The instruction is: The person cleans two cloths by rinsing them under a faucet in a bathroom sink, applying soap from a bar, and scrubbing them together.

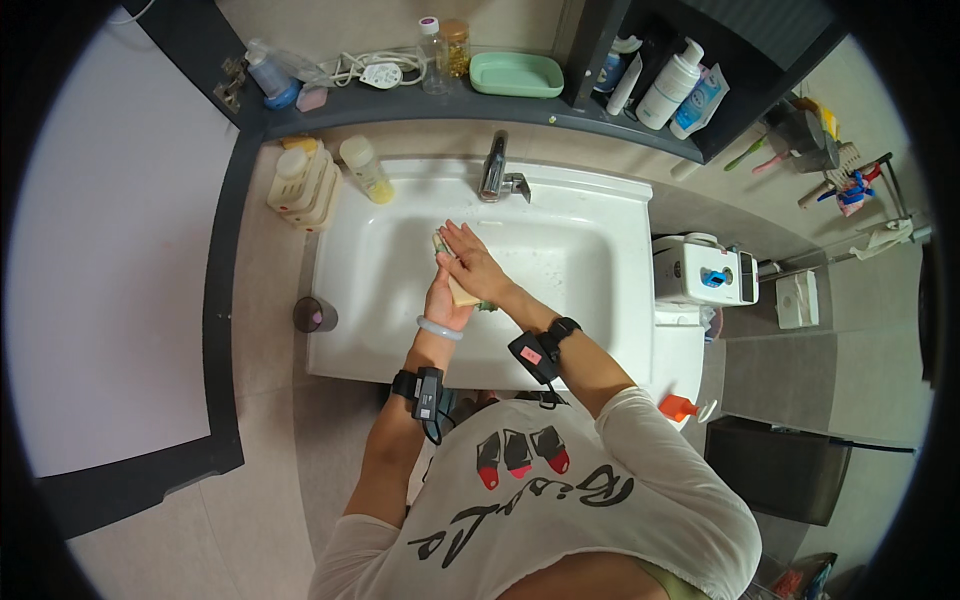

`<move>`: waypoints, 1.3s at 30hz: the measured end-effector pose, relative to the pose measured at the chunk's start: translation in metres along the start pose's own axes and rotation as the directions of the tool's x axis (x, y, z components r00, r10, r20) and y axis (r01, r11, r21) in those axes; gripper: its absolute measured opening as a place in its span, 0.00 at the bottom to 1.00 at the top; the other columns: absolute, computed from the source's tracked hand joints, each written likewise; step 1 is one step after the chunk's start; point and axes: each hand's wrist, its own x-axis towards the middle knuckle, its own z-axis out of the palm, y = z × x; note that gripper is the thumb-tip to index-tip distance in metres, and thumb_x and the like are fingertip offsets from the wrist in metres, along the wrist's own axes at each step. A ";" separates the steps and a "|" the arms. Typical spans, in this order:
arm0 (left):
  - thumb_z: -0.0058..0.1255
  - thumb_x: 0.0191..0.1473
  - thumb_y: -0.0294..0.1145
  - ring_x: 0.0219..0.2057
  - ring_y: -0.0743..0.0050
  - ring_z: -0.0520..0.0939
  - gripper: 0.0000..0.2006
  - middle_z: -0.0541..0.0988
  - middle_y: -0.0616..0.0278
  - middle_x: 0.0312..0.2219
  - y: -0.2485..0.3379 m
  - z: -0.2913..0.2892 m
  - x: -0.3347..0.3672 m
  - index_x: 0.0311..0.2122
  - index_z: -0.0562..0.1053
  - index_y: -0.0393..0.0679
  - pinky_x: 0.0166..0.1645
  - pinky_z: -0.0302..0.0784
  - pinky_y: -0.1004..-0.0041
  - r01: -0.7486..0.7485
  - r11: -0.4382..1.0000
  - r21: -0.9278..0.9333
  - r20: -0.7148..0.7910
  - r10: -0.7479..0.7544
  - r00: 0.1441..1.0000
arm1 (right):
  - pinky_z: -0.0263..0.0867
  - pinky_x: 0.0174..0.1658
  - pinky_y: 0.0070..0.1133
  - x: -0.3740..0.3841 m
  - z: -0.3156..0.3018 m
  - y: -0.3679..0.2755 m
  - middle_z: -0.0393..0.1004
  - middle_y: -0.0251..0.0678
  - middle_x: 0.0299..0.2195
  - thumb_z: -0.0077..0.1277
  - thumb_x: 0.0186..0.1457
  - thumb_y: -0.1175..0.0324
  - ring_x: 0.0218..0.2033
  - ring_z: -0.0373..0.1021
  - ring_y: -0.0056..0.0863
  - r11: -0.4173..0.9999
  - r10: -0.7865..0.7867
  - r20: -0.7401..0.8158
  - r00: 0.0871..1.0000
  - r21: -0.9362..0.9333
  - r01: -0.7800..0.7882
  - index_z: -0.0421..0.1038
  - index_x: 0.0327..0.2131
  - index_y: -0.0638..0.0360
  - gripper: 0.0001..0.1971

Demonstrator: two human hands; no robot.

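Both my hands meet above the white sink basin [575, 235], a little below the tap. Between them is a long cream-coloured block [462, 293], with some green showing near its ends; I cannot make out its kind. My left hand [443, 293] holds it from beneath, and a pale bangle [440, 328] circles that wrist. Laid across the top, my right hand [475, 262] presses on the block with its fingers together. The palms hide most of the block. Each forearm carries a strapped black device.
A chrome tap [494, 172] stands at the basin's back edge. Left of it are a bottle with yellow liquid [367, 170] and a cream caddy [303, 185]; a dark cup [314, 315] sits lower. The shelf above holds a green soap dish [517, 75] and several bottles.
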 end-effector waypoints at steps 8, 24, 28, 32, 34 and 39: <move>0.32 0.56 0.49 0.50 0.65 0.64 0.24 0.64 0.64 0.49 0.004 0.005 -0.013 0.53 0.57 0.48 0.53 0.58 0.64 0.095 0.995 -0.040 -0.024 -0.096 0.995 | 0.65 0.40 0.20 0.001 -0.019 0.004 0.71 0.42 0.38 0.39 0.56 0.62 0.35 0.70 0.31 0.920 0.329 -0.078 0.941 0.253 -0.301 0.63 0.46 0.61 0.17; 0.23 0.53 0.59 0.49 0.70 0.65 0.29 0.67 0.65 0.44 0.013 -0.005 0.000 0.49 0.61 0.47 0.54 0.57 0.69 0.031 0.987 -0.157 0.098 -0.016 0.995 | 0.60 0.40 0.26 -0.023 -0.013 -0.031 0.64 0.41 0.31 0.46 0.47 0.75 0.36 0.62 0.37 0.963 -0.149 -0.245 0.958 0.183 0.196 0.67 0.34 0.59 0.08; 0.24 0.54 0.58 0.50 0.70 0.63 0.28 0.64 0.66 0.47 0.004 0.018 -0.003 0.52 0.57 0.48 0.55 0.56 0.69 -0.034 0.995 -0.091 0.058 0.039 0.998 | 0.62 0.36 0.27 -0.014 -0.014 -0.012 0.64 0.43 0.31 0.45 0.47 0.77 0.33 0.62 0.40 0.966 -0.029 -0.284 0.958 0.239 0.100 0.65 0.32 0.61 0.06; 0.30 0.55 0.52 0.51 0.70 0.63 0.25 0.64 0.67 0.48 0.002 0.014 -0.006 0.53 0.57 0.48 0.55 0.55 0.68 -0.013 1.000 -0.003 0.036 0.013 0.999 | 0.62 0.34 0.27 -0.004 -0.014 -0.004 0.66 0.43 0.28 0.43 0.47 0.78 0.30 0.64 0.38 0.997 -0.020 -0.386 0.922 0.065 0.049 0.65 0.32 0.62 0.06; 0.32 0.55 0.51 0.51 0.70 0.63 0.24 0.64 0.67 0.48 0.001 0.011 -0.006 0.53 0.57 0.48 0.56 0.55 0.68 -0.012 0.998 0.058 0.018 0.011 1.000 | 0.62 0.34 0.25 -0.004 -0.011 0.006 0.67 0.41 0.27 0.43 0.48 0.78 0.28 0.65 0.34 0.998 0.040 -0.442 0.896 0.065 -0.012 0.64 0.32 0.62 0.06; 0.36 0.55 0.46 0.49 0.68 0.66 0.22 0.66 0.65 0.48 0.007 0.005 -0.006 0.52 0.60 0.47 0.54 0.58 0.67 0.007 1.000 -0.016 -0.064 -0.008 0.998 | 0.62 0.28 0.16 -0.009 -0.018 0.027 0.70 0.33 0.25 0.44 0.52 0.74 0.24 0.65 0.18 0.723 0.497 -0.254 0.830 0.651 -0.233 0.65 0.35 0.64 0.07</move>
